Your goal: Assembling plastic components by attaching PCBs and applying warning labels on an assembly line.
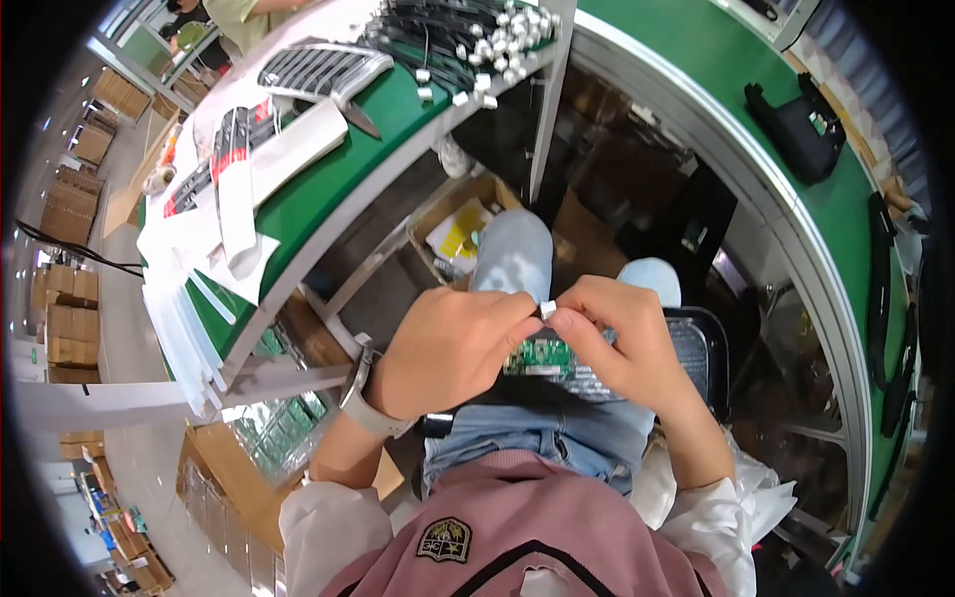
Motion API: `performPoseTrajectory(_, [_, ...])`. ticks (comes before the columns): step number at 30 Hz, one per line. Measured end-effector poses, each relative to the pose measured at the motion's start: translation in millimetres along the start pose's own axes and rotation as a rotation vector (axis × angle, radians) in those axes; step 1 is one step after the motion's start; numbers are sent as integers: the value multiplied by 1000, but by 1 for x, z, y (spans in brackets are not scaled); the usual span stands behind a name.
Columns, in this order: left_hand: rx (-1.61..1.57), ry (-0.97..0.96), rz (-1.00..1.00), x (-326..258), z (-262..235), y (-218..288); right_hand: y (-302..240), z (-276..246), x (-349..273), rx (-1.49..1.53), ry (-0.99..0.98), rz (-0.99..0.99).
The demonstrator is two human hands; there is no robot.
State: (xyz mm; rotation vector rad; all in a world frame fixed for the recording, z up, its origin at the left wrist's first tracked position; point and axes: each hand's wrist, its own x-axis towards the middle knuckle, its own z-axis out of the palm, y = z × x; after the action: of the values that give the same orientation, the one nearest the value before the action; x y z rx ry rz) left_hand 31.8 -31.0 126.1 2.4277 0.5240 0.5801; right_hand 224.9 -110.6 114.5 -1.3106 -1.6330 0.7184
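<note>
Green-topped benches [298,209] on either side, a tiny white connector [547,309] at the fingertips

Cardboard boxes [73,199] stand along the floor at the far left, and a heap of black cables [428,30] with white ends lies at the far end of the left bench. Between the benches a seated person works above the lap, where a black casing [704,348] rests with a green circuit board [539,358] showing over it.

The white connector sits in the gap between the two hands, above the board. The right hand [632,333] pinches it between thumb and forefinger, a narrow grip. The left hand [448,343] has thumb and forefinger drawn close together just beside it; whether they hold the connector too, or a thin lead behind it, I cannot tell.

The connector looks like hard moulded plastic, so it should be very light and stiff, with smooth faces that could slip from a loose pinch. Its flat sides seem the best hold, fingertips only; any lead would likely be soft, and better not tugged. The board is probably rigid but fragile, best taken by its edges, away from the parts on its face. The casing looks stiff enough to be gripped by its rim.
</note>
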Motion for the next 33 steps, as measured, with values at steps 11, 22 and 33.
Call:
performPoseTrajectory(11, [146,23,22,-55,75,-53,65,84,-47,-245,120,37])
performPoseTrajectory(22, [226,-141,-135,-78,111,-108,115,90,-87,-341,94,349])
performPoseTrajectory(33, [464,-347,266,-50,106,-107,118,97,-91,-803,10,457])
